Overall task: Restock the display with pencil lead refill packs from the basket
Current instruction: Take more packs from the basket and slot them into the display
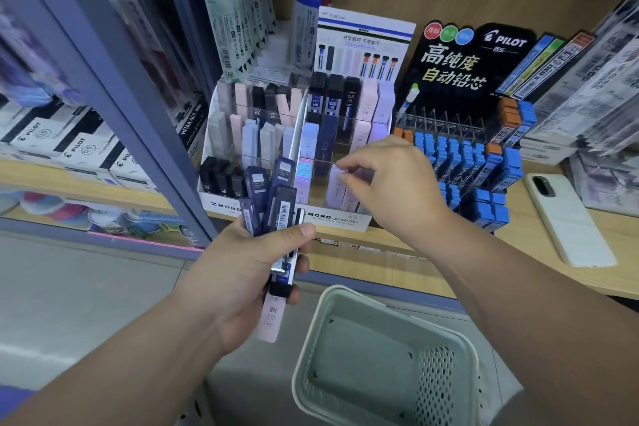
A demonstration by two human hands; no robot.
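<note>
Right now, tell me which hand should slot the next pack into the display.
Right. The right hand is at the display, pinching a lilac pack in its front row; the left hand is full, gripping the spare packs.

We see a bright, evenly lit shelf [518, 239] with only soft, faint shadows. At the left edge the hanging packets [138, 28] and the boxes [69, 149] smear into blur, and the wide lens bends the shelf post [103, 79]. The display [332, 220] in the middle is sharp enough to read.
</note>
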